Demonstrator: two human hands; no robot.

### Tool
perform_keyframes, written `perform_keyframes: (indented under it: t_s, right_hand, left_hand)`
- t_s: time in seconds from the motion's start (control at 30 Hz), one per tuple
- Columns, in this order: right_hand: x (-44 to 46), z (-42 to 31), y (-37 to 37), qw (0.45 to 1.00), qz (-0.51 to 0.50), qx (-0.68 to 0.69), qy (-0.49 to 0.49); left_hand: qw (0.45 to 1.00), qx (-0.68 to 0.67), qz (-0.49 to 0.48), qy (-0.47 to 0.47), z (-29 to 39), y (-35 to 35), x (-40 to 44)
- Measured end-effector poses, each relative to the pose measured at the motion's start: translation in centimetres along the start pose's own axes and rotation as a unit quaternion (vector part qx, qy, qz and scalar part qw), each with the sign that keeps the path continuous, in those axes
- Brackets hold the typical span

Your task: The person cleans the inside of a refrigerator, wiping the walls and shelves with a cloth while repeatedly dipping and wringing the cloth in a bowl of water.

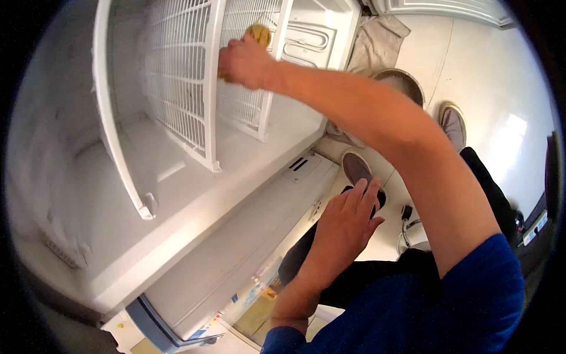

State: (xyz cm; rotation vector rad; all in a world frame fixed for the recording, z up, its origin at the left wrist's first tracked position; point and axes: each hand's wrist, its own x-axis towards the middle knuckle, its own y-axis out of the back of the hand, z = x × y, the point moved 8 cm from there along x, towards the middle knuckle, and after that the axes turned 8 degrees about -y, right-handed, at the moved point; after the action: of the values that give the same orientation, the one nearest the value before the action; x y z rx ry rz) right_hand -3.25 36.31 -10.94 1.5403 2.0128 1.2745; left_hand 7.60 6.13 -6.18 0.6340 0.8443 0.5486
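My right hand (244, 62) reaches into the open, white-lined fridge or freezer cabinet, its fingers closed around a yellow sponge or cloth (258, 35). Parts of the yellow item show above and below the hand; the rest is hidden by it. The hand is at a white wire shelf (212, 112), near its front bar. My left hand (348, 218) is outside the cabinet, over my dark-clothed leg, with fingers stretched out and nothing in it. A second wire shelf (265, 112) stands just right of the hand, and a white bar (109, 130) crosses further left.
Below the cabinet opening is an open door (236, 218) with a blue-grey end. A beige cloth (377, 44) lies on the pale floor (477, 65) at the upper right, near several shoes. Metal tube-like legs (407, 221) stand right of my left hand.
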Motion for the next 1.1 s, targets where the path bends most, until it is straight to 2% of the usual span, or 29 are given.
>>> perform_keyframes:
  t_s: [0.07, 0.1, 0.13, 0.17, 0.23, 0.27, 0.3, 0.37, 0.4, 0.43, 0.5, 0.57, 0.63, 0.67, 0.73, 0.8, 0.83, 0.87, 0.93, 1.0, 1.03, 1.1]
  right_hand:
    - [-1.4, -0.8, -0.7, 0.96, 0.01, 0.266, -0.091]
    - [-2.7, -2.0, -1.5, 0.911, -0.033, 0.395, -0.117]
    - [-3.5, -3.6, -3.2, 0.839, -0.081, 0.519, -0.14]
    - [-5.1, -6.0, -3.6, 0.807, -0.103, 0.566, -0.136]
    - [-6.1, -8.4, -6.2, 0.765, -0.13, 0.617, -0.134]
    - [-5.6, -9.1, -6.2, 0.766, -0.065, 0.633, -0.091]
    - [-5.4, -10.0, -6.5, 0.762, 0.001, 0.646, -0.051]
    - [0.1, -12.2, -10.8, 0.85, -0.002, 0.526, -0.022]
    - [2.4, -12.8, -12.1, 0.809, -0.094, 0.579, -0.048]
    - [4.1, -13.4, -12.7, 0.802, -0.077, 0.591, -0.033]
    - [7.4, -14.7, -14.1, 0.788, -0.045, 0.613, -0.002]
    - [5.7, -13.5, -10.4, 0.806, -0.046, 0.59, 0.03]
    - [1.6, -13.1, -8.7, 0.787, -0.16, 0.595, 0.037]
    - [-0.8, -12.8, -7.8, 0.816, -0.137, 0.553, 0.096]
    - [-3.8, -12.5, -6.4, 0.84, -0.111, 0.508, 0.156]
    - [-4.6, -11.4, -6.1, 0.797, -0.156, 0.575, 0.097]
    - [-3.7, -11.1, -5.6, 0.789, -0.087, 0.603, 0.083]
    - [-1.9, -11.2, -6.7, 0.762, -0.136, 0.629, 0.068]
    - [1.1, -11.5, -6.9, 0.762, -0.139, 0.632, 0.024]
    - [3.5, -12.0, -8.1, 0.784, -0.096, 0.613, -0.016]
    - [5.2, -13.1, -10.2, 0.831, -0.156, 0.534, 0.005]
    - [5.1, -12.9, -10.7, 0.87, -0.211, 0.445, 0.03]
  left_hand:
    - [0.996, 0.084, -0.036, 0.019, -0.3, 0.3, 0.2]
    - [0.995, 0.085, -0.042, 0.02, -0.3, 0.2, 0.0]
    - [0.995, 0.06, -0.067, 0.051, -1.3, 0.2, 0.0]
    - [0.992, 0.037, -0.092, 0.078, -1.7, -0.1, -0.4]
    - [0.992, 0.031, -0.095, 0.075, -1.3, 0.3, -0.6]
    - [0.993, 0.025, -0.093, 0.065, -1.0, 0.7, -0.6]
    - [0.994, 0.015, -0.085, 0.068, -0.7, 1.3, -0.7]
    - [0.994, 0.01, -0.085, 0.064, -0.7, 1.4, -0.9]
    - [0.995, 0.01, -0.083, 0.055, -0.4, 1.5, -0.8]
    - [0.998, 0.021, -0.055, 0.037, -0.5, 1.4, -1.1]
    - [0.997, -0.01, -0.052, 0.061, -1.1, 0.9, -1.5]
    - [0.995, -0.036, -0.041, 0.078, -1.6, 1.3, -1.7]
    - [0.991, 0.007, -0.111, 0.078, -1.6, 1.0, -0.6]
    - [0.99, 0.009, -0.113, 0.08, -1.8, 0.9, -0.4]
    - [0.993, -0.011, -0.095, 0.066, -1.9, 1.3, -0.3]
    - [0.991, -0.014, -0.11, 0.069, -1.9, 1.8, -0.3]
    - [0.992, -0.015, -0.101, 0.07, -1.5, 2.2, 0.1]
    - [0.992, -0.014, -0.097, 0.074, -1.1, 2.3, 0.4]
    - [0.996, -0.006, -0.076, 0.045, -1.0, 1.5, 0.2]
    - [0.998, -0.002, -0.06, 0.015, -0.4, 1.3, 0.6]
    - [0.993, -0.068, -0.059, 0.076, -1.4, 1.1, 0.9]
    - [0.981, -0.129, -0.053, 0.135, -2.4, 0.8, 0.9]
